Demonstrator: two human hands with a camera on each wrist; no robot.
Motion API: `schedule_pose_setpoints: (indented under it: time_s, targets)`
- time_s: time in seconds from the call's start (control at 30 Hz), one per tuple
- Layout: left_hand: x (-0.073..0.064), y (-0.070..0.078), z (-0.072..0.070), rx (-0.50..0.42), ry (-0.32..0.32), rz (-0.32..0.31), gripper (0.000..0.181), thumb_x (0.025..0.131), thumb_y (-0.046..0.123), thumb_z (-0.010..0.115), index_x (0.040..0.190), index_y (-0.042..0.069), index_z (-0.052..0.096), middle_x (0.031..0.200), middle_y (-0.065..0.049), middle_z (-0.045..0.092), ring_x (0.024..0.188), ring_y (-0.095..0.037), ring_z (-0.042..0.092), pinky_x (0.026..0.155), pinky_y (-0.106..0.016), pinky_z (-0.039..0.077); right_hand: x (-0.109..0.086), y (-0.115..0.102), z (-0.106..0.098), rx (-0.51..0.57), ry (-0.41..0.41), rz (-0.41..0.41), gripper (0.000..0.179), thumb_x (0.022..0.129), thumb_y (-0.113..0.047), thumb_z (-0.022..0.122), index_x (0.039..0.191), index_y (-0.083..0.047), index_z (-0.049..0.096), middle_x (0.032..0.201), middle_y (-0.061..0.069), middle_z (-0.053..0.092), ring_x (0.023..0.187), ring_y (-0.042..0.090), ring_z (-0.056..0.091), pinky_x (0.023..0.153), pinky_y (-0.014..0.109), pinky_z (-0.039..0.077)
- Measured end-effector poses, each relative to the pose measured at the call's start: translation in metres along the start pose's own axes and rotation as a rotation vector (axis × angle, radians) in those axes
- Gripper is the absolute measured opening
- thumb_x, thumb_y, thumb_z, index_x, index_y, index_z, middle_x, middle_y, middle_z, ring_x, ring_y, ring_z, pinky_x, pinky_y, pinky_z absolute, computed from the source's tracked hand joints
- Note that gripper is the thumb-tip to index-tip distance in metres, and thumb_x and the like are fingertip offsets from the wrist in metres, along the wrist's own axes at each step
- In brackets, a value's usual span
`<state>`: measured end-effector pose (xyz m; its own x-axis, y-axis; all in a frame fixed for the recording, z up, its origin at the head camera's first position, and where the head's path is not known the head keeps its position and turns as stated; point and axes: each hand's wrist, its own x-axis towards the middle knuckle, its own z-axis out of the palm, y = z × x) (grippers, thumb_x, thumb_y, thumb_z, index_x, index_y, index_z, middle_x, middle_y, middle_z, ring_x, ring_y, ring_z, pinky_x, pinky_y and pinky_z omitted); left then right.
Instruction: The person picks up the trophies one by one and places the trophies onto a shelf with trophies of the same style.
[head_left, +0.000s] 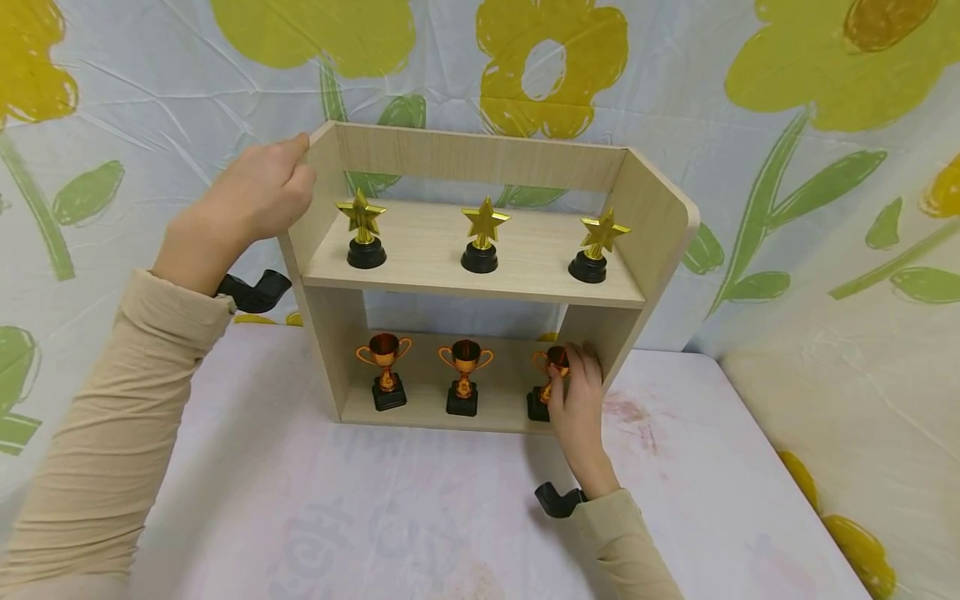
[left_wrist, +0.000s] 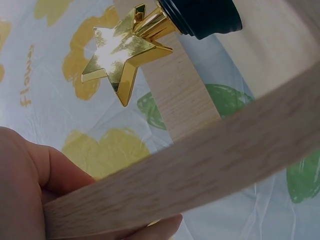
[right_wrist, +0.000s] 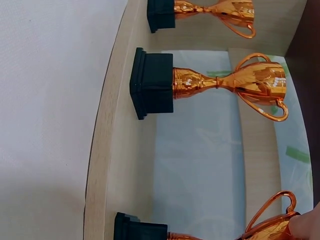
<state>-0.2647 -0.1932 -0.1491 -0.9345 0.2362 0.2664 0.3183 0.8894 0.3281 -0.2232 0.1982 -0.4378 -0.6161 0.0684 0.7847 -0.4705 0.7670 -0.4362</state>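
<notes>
A pale wooden two-tier shelf (head_left: 427, 250) stands on the table. My left hand (head_left: 258, 187) grips the upper edge of its left side panel (left_wrist: 175, 175), thumb and fingers on either side of the board. On the lower tier, my right hand (head_left: 581, 408) holds the rightmost orange-gold trophy cup (right_wrist: 270, 227) by its bowl, partly covering it in the head view. That cup's black base (head_left: 537, 404) is at the lower board. Two matching trophy cups, a middle one (head_left: 463, 375) and a left one (head_left: 386, 371), stand upright beside it.
Three gold star trophies, left (head_left: 363, 229), middle (head_left: 482, 235) and right (head_left: 595, 246), stand along the upper tier. Behind the shelf hangs a flower-print cloth (head_left: 667, 83). The table (head_left: 375, 517) has a white cover and extends in front and to both sides.
</notes>
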Motion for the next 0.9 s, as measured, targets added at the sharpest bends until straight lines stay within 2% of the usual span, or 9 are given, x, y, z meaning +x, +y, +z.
schedule_pose_setpoints:
  time_s: [0.2, 0.53, 0.6, 0.67, 0.73, 0.77, 0.9]
  targets:
    - [-0.001, 0.000, -0.002, 0.019, -0.020, -0.002, 0.064, 0.098, 0.020, 0.016, 0.158, 0.000, 0.010, 0.159, -0.026, 0.021, 0.143, -0.045, 0.025, 0.117, -0.058, 0.020, -0.001, -0.003, -0.002, -0.013, -0.001, 0.002, 0.041, 0.089, 0.004, 0.064, 0.127, 0.017, 0.054, 0.127, 0.033, 0.055, 0.129, 0.048, 0.043, 0.108, 0.061, 0.034]
    - [0.001, 0.001, -0.007, 0.046, -0.094, -0.009, 0.064, 0.100, 0.026, 0.014, 0.158, 0.002, 0.003, 0.162, -0.022, 0.009, 0.147, -0.044, 0.014, 0.118, -0.060, 0.015, 0.003, -0.008, -0.007, 0.033, 0.020, 0.029, 0.045, 0.087, 0.001, 0.067, 0.127, 0.016, 0.054, 0.130, 0.033, 0.053, 0.131, 0.050, 0.041, 0.109, 0.060, 0.032]
    - [0.001, 0.001, -0.007, 0.070, -0.093, -0.008, 0.064, 0.100, 0.027, 0.014, 0.157, -0.002, 0.014, 0.157, -0.028, 0.024, 0.142, -0.047, 0.027, 0.114, -0.061, 0.023, 0.005, -0.010, -0.009, 0.044, 0.019, 0.030, 0.045, 0.087, 0.000, 0.067, 0.127, 0.016, 0.054, 0.130, 0.033, 0.053, 0.131, 0.050, 0.041, 0.110, 0.060, 0.032]
    - [0.001, 0.002, -0.008, 0.101, -0.088, -0.002, 0.061, 0.100, 0.028, 0.015, 0.150, -0.006, 0.028, 0.144, -0.031, 0.040, 0.130, -0.047, 0.040, 0.106, -0.063, 0.031, 0.006, -0.012, -0.013, 0.055, 0.016, 0.035, 0.045, 0.088, -0.002, 0.067, 0.127, 0.015, 0.054, 0.130, 0.032, 0.053, 0.131, 0.050, 0.041, 0.110, 0.060, 0.032]
    - [0.001, 0.003, -0.008, 0.129, -0.076, 0.009, 0.056, 0.100, 0.027, 0.016, 0.138, -0.006, 0.038, 0.127, -0.030, 0.048, 0.114, -0.046, 0.046, 0.096, -0.063, 0.036, 0.008, -0.014, -0.015, 0.058, 0.008, 0.038, 0.044, 0.089, -0.003, 0.066, 0.128, 0.014, 0.054, 0.131, 0.031, 0.053, 0.131, 0.049, 0.041, 0.110, 0.060, 0.032]
    - [0.001, 0.004, -0.009, 0.145, -0.069, 0.013, 0.051, 0.100, 0.027, 0.016, 0.129, -0.005, 0.043, 0.116, -0.028, 0.050, 0.105, -0.044, 0.047, 0.089, -0.062, 0.037, 0.009, -0.015, -0.017, 0.059, 0.003, 0.038, 0.044, 0.090, -0.004, 0.066, 0.128, 0.014, 0.054, 0.131, 0.031, 0.053, 0.132, 0.048, 0.041, 0.109, 0.060, 0.032]
    - [-0.001, 0.006, -0.011, 0.195, -0.058, 0.024, 0.043, 0.100, 0.028, 0.016, 0.105, -0.001, 0.047, 0.100, -0.024, 0.050, 0.094, -0.042, 0.048, 0.079, -0.059, 0.040, 0.011, -0.019, -0.022, 0.072, -0.014, 0.040, 0.044, 0.091, -0.006, 0.065, 0.129, 0.013, 0.054, 0.132, 0.030, 0.053, 0.133, 0.048, 0.041, 0.109, 0.061, 0.032]
